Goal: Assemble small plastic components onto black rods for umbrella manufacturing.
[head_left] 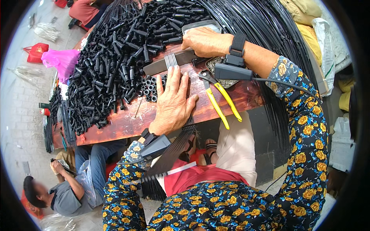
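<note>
Floral shirt (pixel 216 208) is nearest cam. Past it, thin blk rods (pixel 174 149) slope up from lap over tabletop (pixel 131 129) edge to L hand (pixel 171 104), laid flat on top, fingers straight & a bit apart. Silvery ends (pixel 170 60), prob. same rods', show just ahead, side by side across metal bar (pixel 156 67). Yellow-handled pliers (pixel 226 98) lie R of it, unheld; blk rings (pixel 149 87) to L. R hand (pixel 206 41) is at bar's far end by tray (pixel 198 24), fingers bent; can't tell if clamped. Progress, my guess: one row aligned, nothing visibly fitted; lots left, w/ heap of blk fittings (pixel 111 61) & long rod bundle (pixel 266 30) beyond.
</note>
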Demonstrator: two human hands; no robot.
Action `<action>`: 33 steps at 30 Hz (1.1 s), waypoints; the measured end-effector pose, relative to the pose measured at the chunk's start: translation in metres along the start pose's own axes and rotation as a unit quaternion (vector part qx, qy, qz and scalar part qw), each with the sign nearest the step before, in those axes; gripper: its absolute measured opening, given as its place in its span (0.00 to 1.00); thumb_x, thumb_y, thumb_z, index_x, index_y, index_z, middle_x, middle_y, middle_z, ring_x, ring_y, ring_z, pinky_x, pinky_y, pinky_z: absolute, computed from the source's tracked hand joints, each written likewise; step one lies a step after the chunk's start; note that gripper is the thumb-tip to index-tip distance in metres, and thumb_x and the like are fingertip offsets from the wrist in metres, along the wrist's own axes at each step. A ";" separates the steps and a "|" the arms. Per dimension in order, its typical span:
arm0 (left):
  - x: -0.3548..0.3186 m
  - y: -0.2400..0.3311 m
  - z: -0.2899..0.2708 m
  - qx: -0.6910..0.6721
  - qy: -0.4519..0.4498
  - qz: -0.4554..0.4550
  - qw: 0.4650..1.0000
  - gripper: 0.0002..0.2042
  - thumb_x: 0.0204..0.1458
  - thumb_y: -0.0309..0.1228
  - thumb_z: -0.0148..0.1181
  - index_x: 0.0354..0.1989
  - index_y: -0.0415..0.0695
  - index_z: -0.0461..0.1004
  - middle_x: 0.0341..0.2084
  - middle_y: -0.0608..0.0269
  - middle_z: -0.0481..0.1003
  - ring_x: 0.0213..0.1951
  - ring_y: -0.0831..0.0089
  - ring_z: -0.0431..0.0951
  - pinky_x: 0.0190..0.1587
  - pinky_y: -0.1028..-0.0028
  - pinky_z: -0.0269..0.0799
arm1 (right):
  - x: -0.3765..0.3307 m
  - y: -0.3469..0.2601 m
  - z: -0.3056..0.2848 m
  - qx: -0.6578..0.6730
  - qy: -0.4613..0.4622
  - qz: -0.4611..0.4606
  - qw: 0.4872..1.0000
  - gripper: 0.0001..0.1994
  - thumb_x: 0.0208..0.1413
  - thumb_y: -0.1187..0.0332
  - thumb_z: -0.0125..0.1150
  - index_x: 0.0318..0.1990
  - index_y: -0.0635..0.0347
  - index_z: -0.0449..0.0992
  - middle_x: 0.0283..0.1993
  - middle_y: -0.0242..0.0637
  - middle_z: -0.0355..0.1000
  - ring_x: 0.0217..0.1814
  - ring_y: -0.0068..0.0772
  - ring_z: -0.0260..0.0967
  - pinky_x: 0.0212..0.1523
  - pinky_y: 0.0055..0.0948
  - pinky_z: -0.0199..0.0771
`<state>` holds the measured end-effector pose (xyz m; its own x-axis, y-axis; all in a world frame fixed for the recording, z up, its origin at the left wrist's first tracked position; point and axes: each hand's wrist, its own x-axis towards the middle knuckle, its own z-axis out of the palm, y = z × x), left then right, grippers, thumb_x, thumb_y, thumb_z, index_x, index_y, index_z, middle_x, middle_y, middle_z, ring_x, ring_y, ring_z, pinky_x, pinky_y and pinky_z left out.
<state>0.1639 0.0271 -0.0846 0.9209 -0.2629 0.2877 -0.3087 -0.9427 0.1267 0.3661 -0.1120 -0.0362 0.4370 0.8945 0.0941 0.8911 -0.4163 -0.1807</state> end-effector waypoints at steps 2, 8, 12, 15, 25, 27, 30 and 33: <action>-0.001 0.000 -0.002 0.002 -0.003 -0.005 1.000 0.32 0.54 0.43 0.61 0.63 0.33 0.65 0.68 0.38 0.55 0.72 0.48 0.51 0.71 0.42 0.38 | 0.004 0.002 0.002 0.012 0.019 -0.007 1.000 0.16 0.40 0.81 0.58 0.38 0.61 0.84 0.34 0.54 0.78 0.43 0.57 0.77 0.43 0.49 0.75; 0.002 0.002 0.002 0.002 -0.013 -0.020 1.000 0.33 0.54 0.42 0.59 0.65 0.34 0.63 0.70 0.39 0.53 0.73 0.49 0.50 0.72 0.45 0.36 | 0.014 0.011 0.003 0.072 0.009 -0.008 0.997 0.18 0.36 0.83 0.56 0.38 0.66 0.84 0.34 0.57 0.78 0.41 0.55 0.78 0.42 0.45 0.77; 0.003 0.001 -0.003 0.015 -0.021 -0.013 1.000 0.32 0.54 0.42 0.59 0.65 0.35 0.63 0.69 0.40 0.53 0.72 0.48 0.51 0.71 0.44 0.37 | 0.023 0.009 0.002 0.095 0.035 -0.051 0.994 0.16 0.37 0.82 0.55 0.37 0.69 0.83 0.32 0.58 0.78 0.39 0.55 0.79 0.41 0.45 0.77; 0.004 0.004 -0.003 0.009 -0.021 -0.017 1.000 0.33 0.54 0.42 0.59 0.65 0.36 0.62 0.69 0.40 0.53 0.72 0.48 0.51 0.71 0.44 0.37 | 0.025 -0.002 -0.003 0.094 0.014 -0.031 0.995 0.13 0.38 0.80 0.57 0.34 0.69 0.83 0.31 0.58 0.77 0.38 0.56 0.78 0.39 0.45 0.77; 0.002 0.005 -0.005 -0.012 -0.012 -0.013 1.000 0.31 0.55 0.40 0.59 0.64 0.34 0.63 0.69 0.39 0.53 0.72 0.47 0.50 0.72 0.45 0.36 | 0.034 0.028 -0.016 0.030 0.181 0.047 0.982 0.06 0.42 0.75 0.60 0.25 0.63 0.83 0.27 0.54 0.77 0.35 0.55 0.78 0.36 0.45 0.78; 0.001 0.005 -0.004 -0.011 -0.013 -0.014 1.000 0.31 0.55 0.40 0.59 0.64 0.34 0.63 0.69 0.39 0.53 0.72 0.47 0.50 0.72 0.46 0.36 | 0.028 0.042 -0.028 -0.040 0.192 0.052 0.979 0.05 0.44 0.76 0.60 0.26 0.66 0.82 0.28 0.56 0.77 0.36 0.56 0.79 0.37 0.45 0.79; 0.000 0.005 -0.004 -0.013 -0.011 -0.012 1.000 0.31 0.55 0.40 0.59 0.64 0.33 0.63 0.69 0.39 0.53 0.72 0.47 0.50 0.72 0.46 0.36 | 0.024 0.048 -0.037 -0.096 0.088 0.069 0.989 0.05 0.46 0.79 0.60 0.31 0.70 0.81 0.34 0.59 0.77 0.40 0.57 0.79 0.39 0.45 0.79; 0.003 0.008 -0.008 -0.016 -0.020 -0.011 1.000 0.31 0.55 0.40 0.58 0.64 0.33 0.63 0.70 0.38 0.53 0.73 0.47 0.50 0.72 0.46 0.35 | 0.027 0.050 -0.041 -0.111 -0.054 0.114 0.986 0.12 0.46 0.77 0.63 0.41 0.66 0.80 0.44 0.53 0.78 0.51 0.53 0.77 0.48 0.46 0.78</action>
<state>0.1620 0.0203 -0.0757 0.9361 -0.2507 0.2467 -0.2950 -0.9415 0.1627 0.4277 -0.1159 -0.0023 0.6249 0.7801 -0.0304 0.7806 -0.6240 0.0354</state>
